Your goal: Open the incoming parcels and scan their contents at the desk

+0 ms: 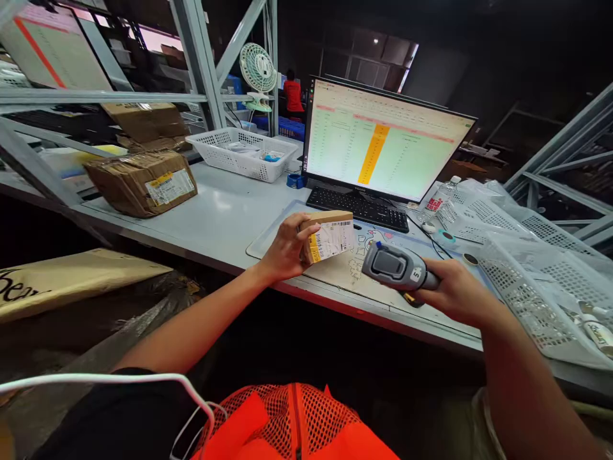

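Note:
My left hand (287, 250) is wrapped around a small cardboard box (330, 239), held up over the desk's front edge. A white and yellow shipping label covers the side of the box that faces right. In my right hand (453, 284) is a grey barcode scanner (393, 266), gripped by its handle. The scanner's head points left, toward the labelled side, with a gap between the two. Beneath them lies a desk mat (357, 275) with cartoon drawings. Behind the box sits a black keyboard (359, 207).
A monitor (383, 140) shows a spreadsheet. Left of it stand a white basket (244, 153) and a taped carton (143, 182). White perforated baskets (541, 281) and a plastic bottle (447, 190) are on the right. Metal frame bars (196, 57) rise at the left. Another person (292, 94) is far back.

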Tool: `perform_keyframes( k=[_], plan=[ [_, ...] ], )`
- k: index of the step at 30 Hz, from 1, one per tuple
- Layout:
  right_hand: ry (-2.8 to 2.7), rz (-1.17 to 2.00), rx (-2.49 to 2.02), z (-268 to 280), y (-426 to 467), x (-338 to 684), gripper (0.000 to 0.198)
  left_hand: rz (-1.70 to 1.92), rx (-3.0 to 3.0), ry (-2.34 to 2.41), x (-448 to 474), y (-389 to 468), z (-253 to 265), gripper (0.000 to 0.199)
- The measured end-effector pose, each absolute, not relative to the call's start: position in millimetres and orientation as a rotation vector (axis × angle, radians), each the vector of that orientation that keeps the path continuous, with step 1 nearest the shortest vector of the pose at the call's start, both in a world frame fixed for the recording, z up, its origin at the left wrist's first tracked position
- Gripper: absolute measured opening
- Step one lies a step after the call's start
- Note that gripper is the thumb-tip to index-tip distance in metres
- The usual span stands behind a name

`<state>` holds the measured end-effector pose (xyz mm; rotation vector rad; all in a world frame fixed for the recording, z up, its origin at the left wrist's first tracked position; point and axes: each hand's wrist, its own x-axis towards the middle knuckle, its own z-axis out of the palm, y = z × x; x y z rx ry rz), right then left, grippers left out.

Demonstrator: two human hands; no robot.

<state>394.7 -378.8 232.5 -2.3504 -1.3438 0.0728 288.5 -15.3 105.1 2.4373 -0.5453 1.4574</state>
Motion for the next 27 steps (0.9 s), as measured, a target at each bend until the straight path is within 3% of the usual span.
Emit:
perform_keyframes(
  k=[9,12,16,21,25,27],
  plan=[
    [-1.461,0.125,-2.385,240.0,-358.5,379.8,0.019,1.369,2.433,-0.587,300.1,-24.1,87.8,0.102],
    [-1.372,0.072,-2.404,231.7,-356.9,398.6,0.022,1.255,2.33,-0.351,290.4,-13.7,87.5,0.097],
    [-1.111,-0.081,-2.565,199.1,-354.0,457.5,0.042,0.8,1.921,0.209,276.7,13.7,91.1,0.092],
    [-0.539,-0.155,-2.897,139.9,-343.4,524.3,0.081,0.347,1.743,0.317,272.8,41.3,105.5,0.084],
    [-0.373,-0.229,-2.942,110.9,-339.9,537.1,0.083,0.337,1.781,0.288,282.8,35.7,111.2,0.073],
    [-0.351,-0.255,-2.937,111.0,-338.7,540.5,0.078,0.451,1.704,0.331,290.4,27.6,104.3,0.077]
  ],
)
